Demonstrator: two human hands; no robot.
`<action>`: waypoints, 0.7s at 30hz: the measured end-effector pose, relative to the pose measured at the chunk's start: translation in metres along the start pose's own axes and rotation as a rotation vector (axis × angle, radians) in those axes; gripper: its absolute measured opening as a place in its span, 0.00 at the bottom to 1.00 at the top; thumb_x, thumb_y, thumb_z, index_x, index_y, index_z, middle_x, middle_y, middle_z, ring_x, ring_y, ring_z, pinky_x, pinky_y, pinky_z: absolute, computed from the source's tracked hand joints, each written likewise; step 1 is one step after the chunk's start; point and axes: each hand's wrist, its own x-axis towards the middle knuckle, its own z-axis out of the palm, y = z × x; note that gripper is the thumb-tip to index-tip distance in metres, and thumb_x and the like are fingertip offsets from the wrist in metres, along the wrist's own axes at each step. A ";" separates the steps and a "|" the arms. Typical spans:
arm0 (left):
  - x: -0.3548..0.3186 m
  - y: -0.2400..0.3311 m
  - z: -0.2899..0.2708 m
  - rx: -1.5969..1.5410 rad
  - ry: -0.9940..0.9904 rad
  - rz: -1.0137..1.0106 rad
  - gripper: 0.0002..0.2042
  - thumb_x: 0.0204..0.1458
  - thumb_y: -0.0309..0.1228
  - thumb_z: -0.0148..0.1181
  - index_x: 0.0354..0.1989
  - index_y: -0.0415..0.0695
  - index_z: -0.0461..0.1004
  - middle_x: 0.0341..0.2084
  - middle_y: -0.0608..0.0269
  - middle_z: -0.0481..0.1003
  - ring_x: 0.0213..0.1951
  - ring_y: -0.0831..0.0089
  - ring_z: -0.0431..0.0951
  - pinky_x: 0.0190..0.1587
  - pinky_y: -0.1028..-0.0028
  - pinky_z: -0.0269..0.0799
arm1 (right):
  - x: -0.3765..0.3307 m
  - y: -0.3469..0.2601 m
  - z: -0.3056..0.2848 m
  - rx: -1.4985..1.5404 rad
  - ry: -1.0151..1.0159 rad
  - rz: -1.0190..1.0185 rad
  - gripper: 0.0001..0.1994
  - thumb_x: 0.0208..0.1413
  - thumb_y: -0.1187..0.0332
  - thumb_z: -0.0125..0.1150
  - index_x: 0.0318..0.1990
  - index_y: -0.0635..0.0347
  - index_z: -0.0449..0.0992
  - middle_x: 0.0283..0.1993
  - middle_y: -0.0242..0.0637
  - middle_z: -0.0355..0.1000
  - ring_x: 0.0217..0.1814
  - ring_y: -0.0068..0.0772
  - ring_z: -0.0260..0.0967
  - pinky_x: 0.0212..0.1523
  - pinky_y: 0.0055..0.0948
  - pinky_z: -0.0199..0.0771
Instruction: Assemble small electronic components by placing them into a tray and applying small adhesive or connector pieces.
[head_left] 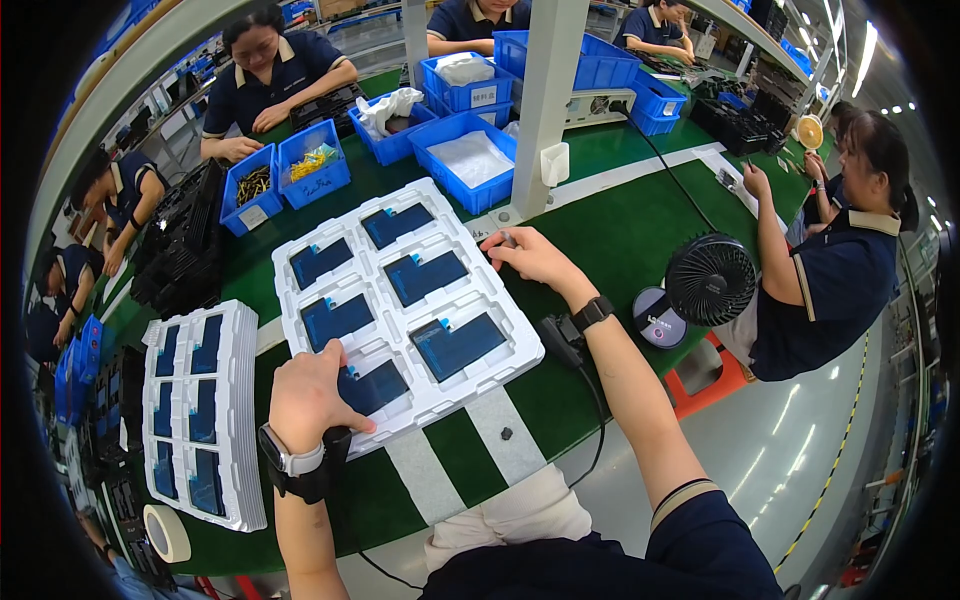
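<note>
A white plastic tray (372, 287) lies tilted on the green bench in front of me. Its recesses hold several dark, glossy L-shaped panels (457, 345) with small light-blue tabs. My left hand (308, 395) grips the tray's near left edge, thumb and fingers on either side of the nearest left recess. It partly covers the panel (374, 388) there. Beside the tray's right edge is my right hand (540, 262), fingers curled and pinched. A small greyish thing seems to be between them, too small to name. Both wrists wear dark bands, with a watch on the left.
Left of the tray stands a stack of similar trays (232, 400), with a tape roll (166, 533) nearby. Blue bins (470, 160) line the back beside a white post (553, 100). A black fan (710, 280) and cables stand at right. Co-workers sit around.
</note>
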 end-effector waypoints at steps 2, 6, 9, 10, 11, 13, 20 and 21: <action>0.001 0.000 0.000 0.003 -0.003 -0.003 0.37 0.09 0.46 0.74 0.33 0.43 0.65 0.26 0.54 0.74 0.31 0.57 0.74 0.35 0.69 0.68 | 0.001 0.001 0.000 0.002 -0.001 -0.002 0.12 0.47 0.66 0.53 0.37 0.64 0.72 0.23 0.29 0.71 0.19 0.16 0.58 0.18 0.17 0.58; 0.001 0.000 0.000 0.012 -0.008 -0.006 0.37 0.08 0.46 0.74 0.33 0.43 0.65 0.26 0.54 0.74 0.31 0.57 0.74 0.35 0.69 0.68 | 0.001 0.002 0.000 0.001 -0.001 0.000 0.12 0.47 0.66 0.53 0.37 0.64 0.72 0.23 0.29 0.71 0.19 0.16 0.58 0.18 0.17 0.58; 0.001 0.001 -0.001 0.002 -0.023 -0.014 0.37 0.08 0.45 0.74 0.32 0.43 0.65 0.25 0.53 0.74 0.31 0.57 0.74 0.35 0.69 0.68 | 0.000 0.000 0.000 0.001 -0.002 0.009 0.12 0.47 0.66 0.53 0.37 0.64 0.72 0.23 0.29 0.71 0.19 0.16 0.58 0.18 0.17 0.58; 0.001 0.001 -0.001 0.002 -0.024 -0.015 0.37 0.08 0.45 0.74 0.32 0.43 0.65 0.25 0.53 0.74 0.31 0.57 0.74 0.35 0.69 0.68 | 0.000 -0.001 0.000 -0.005 -0.001 0.008 0.12 0.47 0.66 0.53 0.37 0.64 0.72 0.23 0.29 0.71 0.19 0.16 0.58 0.18 0.17 0.58; 0.001 0.001 -0.001 -0.005 -0.019 -0.011 0.37 0.08 0.45 0.74 0.32 0.43 0.65 0.25 0.53 0.74 0.31 0.57 0.74 0.35 0.69 0.67 | 0.000 -0.001 0.000 -0.010 0.000 0.007 0.12 0.47 0.66 0.53 0.37 0.63 0.72 0.23 0.29 0.71 0.19 0.16 0.59 0.18 0.17 0.58; 0.001 -0.001 0.001 -0.011 -0.014 -0.008 0.37 0.08 0.45 0.74 0.32 0.43 0.65 0.25 0.53 0.73 0.31 0.57 0.74 0.35 0.69 0.67 | 0.000 -0.001 0.000 -0.011 0.000 0.010 0.12 0.47 0.66 0.53 0.37 0.63 0.72 0.23 0.29 0.71 0.19 0.16 0.59 0.18 0.17 0.58; 0.001 -0.004 0.006 0.031 0.074 0.056 0.35 0.08 0.47 0.73 0.30 0.45 0.65 0.20 0.59 0.72 0.27 0.62 0.74 0.30 0.69 0.69 | -0.001 -0.002 0.002 0.007 0.011 0.004 0.10 0.49 0.67 0.52 0.37 0.61 0.72 0.21 0.25 0.67 0.15 0.12 0.50 0.13 0.14 0.48; 0.001 -0.004 0.006 0.032 0.069 0.051 0.35 0.08 0.47 0.73 0.30 0.45 0.65 0.20 0.59 0.72 0.28 0.62 0.74 0.30 0.69 0.69 | -0.001 -0.002 0.001 0.006 0.011 0.004 0.10 0.49 0.67 0.52 0.37 0.61 0.72 0.21 0.25 0.67 0.15 0.12 0.50 0.13 0.14 0.48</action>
